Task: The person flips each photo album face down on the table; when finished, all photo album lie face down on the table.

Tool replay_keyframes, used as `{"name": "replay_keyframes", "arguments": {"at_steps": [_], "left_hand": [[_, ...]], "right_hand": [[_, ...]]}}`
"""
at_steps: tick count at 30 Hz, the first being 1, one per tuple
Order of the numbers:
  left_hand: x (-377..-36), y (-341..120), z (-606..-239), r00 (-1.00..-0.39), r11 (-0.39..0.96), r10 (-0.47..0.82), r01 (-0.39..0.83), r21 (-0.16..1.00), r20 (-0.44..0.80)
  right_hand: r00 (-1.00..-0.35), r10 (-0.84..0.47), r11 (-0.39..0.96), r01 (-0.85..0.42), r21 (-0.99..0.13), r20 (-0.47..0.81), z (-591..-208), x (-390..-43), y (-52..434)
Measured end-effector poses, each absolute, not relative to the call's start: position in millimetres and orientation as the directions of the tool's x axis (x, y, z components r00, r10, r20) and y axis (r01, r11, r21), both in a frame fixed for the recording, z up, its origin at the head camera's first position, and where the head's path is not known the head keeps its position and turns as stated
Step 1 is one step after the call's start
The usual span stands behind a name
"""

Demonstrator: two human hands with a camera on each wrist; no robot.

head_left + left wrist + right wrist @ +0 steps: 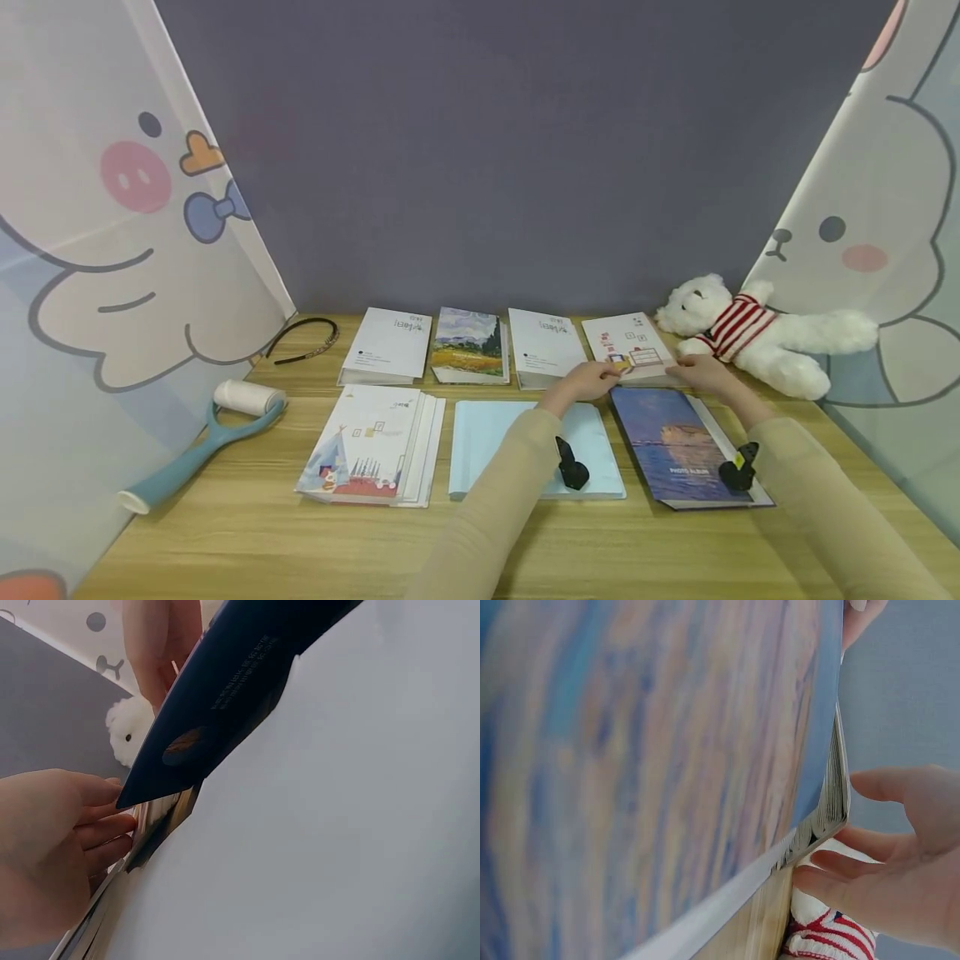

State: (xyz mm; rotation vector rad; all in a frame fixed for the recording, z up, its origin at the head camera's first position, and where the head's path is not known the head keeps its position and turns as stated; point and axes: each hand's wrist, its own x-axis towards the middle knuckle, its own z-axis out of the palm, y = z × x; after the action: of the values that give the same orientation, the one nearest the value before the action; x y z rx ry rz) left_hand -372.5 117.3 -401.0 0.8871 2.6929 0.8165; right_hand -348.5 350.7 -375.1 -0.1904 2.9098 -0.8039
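Note:
A white album with a red-and-yellow room drawing (628,346) lies at the back right. At its lower left corner is my left hand (588,382), its fingertips reaching the edge. My right hand (705,373) touches the lower right corner with its fingers; in the right wrist view that hand (915,851) has its thumb apart from the fingers. Just in front lies a blue photo album (678,454), its dark cover (225,697) partly hiding the left fingertips in the left wrist view.
A white teddy bear in a striped shirt (742,327) lies beside the right hand. Two white albums and a landscape album (470,346) share the back row. A tent-drawing album (360,446) and a light blue album (480,433) lie in front. A headband (330,337) and lint roller (217,433) are left.

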Motion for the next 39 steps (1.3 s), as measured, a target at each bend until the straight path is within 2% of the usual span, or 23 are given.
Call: {"name": "replay_keyframes", "arguments": {"at_steps": [6,9,17,23,27,34,39], "left_hand": [[-373,114,-402,-0.811,0.650,0.585,0.470,0.597,0.001],[-372,113,-401,-0.821,0.658,0.571,0.451,0.603,-0.009],[-370,114,-401,-0.825,0.690,0.564,0.446,0.570,-0.037],[-371,115,-401,-0.819,0.694,0.572,0.459,0.554,-0.037],[-370,110,-401,-0.822,0.656,0.569,0.453,0.604,-0.002],[-369,94,-394,-0.806,0.541,0.581,0.483,0.689,0.108],[-371,79,-390,-0.802,0.502,0.574,0.504,0.703,0.166]], "right_hand": [[-0.991,-0.118,0.864,-0.137,-0.484,0.070,-378,-352,346],[-0.986,-0.128,0.869,-0.162,-0.468,0.103,-378,-352,343],[-0.985,-0.144,0.891,-0.173,-0.420,0.099,-376,-351,340],[-0.988,-0.141,0.891,-0.156,-0.426,0.066,-373,-350,339],[-0.986,-0.136,0.880,-0.165,-0.446,0.098,-369,-349,336],[-0.968,-0.106,0.848,-0.207,-0.488,0.227,-363,-355,327],[-0.953,-0.128,0.822,-0.256,-0.509,0.273,-362,-361,313]]}}
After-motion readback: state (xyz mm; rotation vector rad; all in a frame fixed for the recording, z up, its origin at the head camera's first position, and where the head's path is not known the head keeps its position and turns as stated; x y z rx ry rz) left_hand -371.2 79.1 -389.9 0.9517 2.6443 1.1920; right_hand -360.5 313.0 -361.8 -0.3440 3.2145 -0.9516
